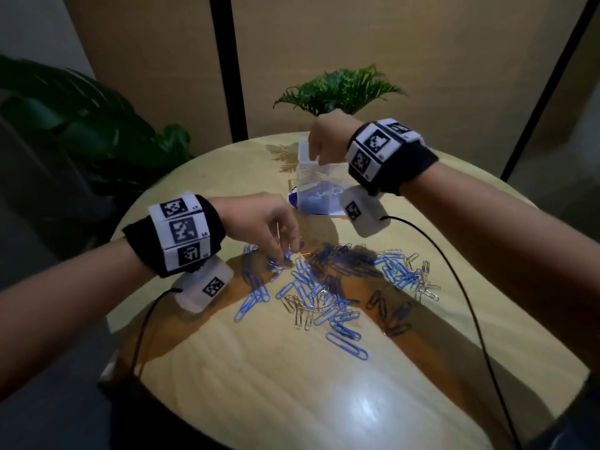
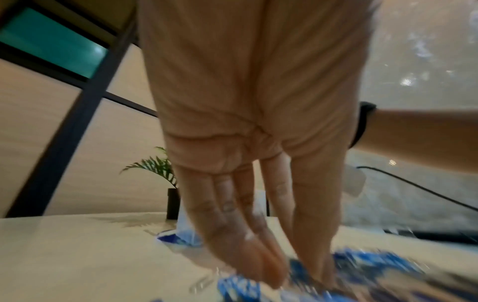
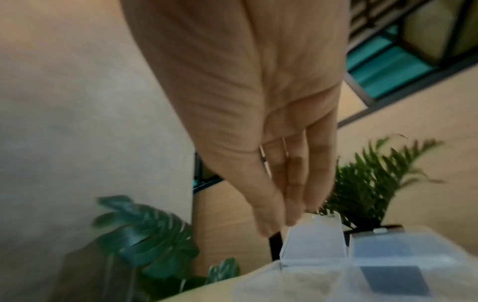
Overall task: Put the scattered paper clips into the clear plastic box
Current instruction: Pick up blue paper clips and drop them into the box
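Paper clips [image 1: 328, 287], blue and silver, lie scattered mid-table [image 1: 292, 401], nearest the camera. Left hand [image 1: 259, 222] is down in the pile's far-left edge, fingers [image 2: 261, 263] and thumb closing on a few clips; wrist view is blurred. Clear plastic box [image 1: 319, 186] stands farther back, lid [image 3: 314, 243] up, some clips on its floor. Right hand [image 1: 328, 138] sits over the box rim, fingertips [image 3: 292, 212] bunched together at the lid; can't tell if anything is held.
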